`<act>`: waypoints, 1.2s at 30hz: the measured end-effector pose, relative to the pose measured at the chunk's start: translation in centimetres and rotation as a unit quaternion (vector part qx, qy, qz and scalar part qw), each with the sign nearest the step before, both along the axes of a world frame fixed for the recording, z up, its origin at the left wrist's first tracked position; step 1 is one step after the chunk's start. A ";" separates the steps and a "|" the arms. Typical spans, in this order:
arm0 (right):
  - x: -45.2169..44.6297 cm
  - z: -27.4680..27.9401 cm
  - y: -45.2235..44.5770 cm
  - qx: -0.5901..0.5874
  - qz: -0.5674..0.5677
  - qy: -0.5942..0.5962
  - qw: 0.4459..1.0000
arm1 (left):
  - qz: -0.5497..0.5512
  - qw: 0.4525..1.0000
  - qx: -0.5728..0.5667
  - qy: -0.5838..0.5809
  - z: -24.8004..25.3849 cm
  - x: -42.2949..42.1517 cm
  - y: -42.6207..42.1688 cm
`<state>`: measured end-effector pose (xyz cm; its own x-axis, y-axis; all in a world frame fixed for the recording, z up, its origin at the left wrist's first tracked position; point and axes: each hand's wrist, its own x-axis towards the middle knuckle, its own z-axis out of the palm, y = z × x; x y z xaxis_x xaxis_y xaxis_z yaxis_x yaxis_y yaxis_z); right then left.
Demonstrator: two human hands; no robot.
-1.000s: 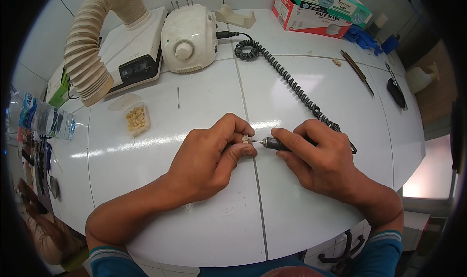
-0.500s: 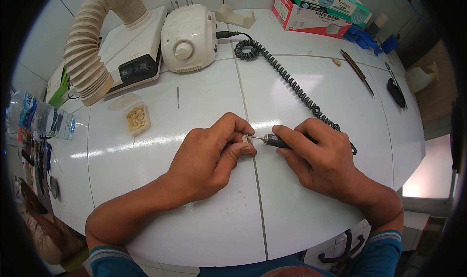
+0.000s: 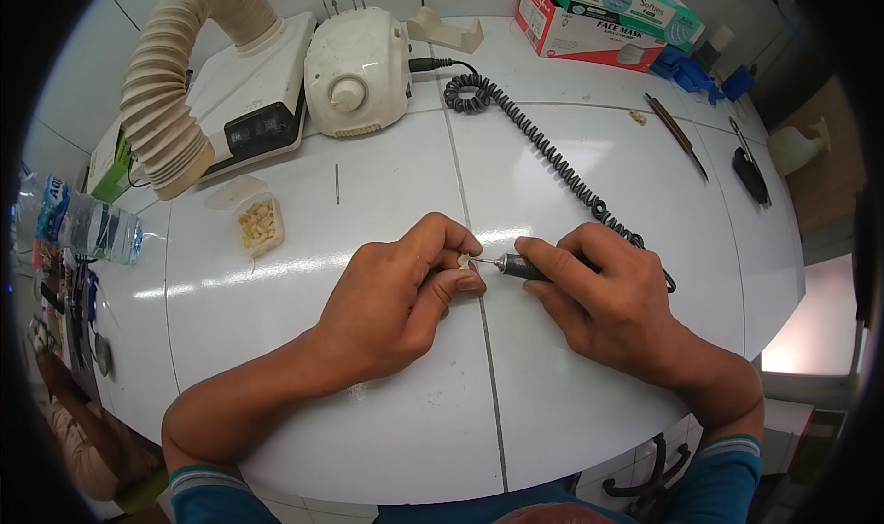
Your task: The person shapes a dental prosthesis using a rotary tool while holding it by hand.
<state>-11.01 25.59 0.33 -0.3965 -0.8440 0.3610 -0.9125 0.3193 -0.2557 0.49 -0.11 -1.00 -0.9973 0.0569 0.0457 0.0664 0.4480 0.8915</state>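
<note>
Between the thumb and fingers of my left hand (image 3: 396, 289) is pinched a small off-white, tooth-like piece (image 3: 464, 262), partly covered by the fingertips. My right hand (image 3: 603, 294) grips a dark rotary handpiece (image 3: 521, 266) like a pen. Its thin metal bit (image 3: 483, 261) points left and reaches the piece; whether it spins cannot be seen. A black coiled cord (image 3: 552, 156) runs from beside my right hand back to the white control unit (image 3: 357, 73). Left of my hands stands a small open clear box (image 3: 261, 226) of yellowish tooth-like pieces.
A loose bit (image 3: 337, 184) lies on the white tiled table (image 3: 414, 432). A ribbed hose (image 3: 166, 110) arches at the back left, near a water bottle (image 3: 97, 227). Mask boxes (image 3: 589, 36) and a brown pointed tool (image 3: 677, 137) are at the right. Another person's arm (image 3: 87, 423) shows far left.
My hands, the small piece and the handpiece hold almost the same position. At the far left, the other person's arm and hand have shifted slightly.
</note>
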 end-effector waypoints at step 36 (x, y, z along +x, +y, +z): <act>-0.1 -0.1 0.0 0.002 -0.001 0.002 1.000 | 0.002 1.000 -0.007 -0.015 0.7 -0.1 0.1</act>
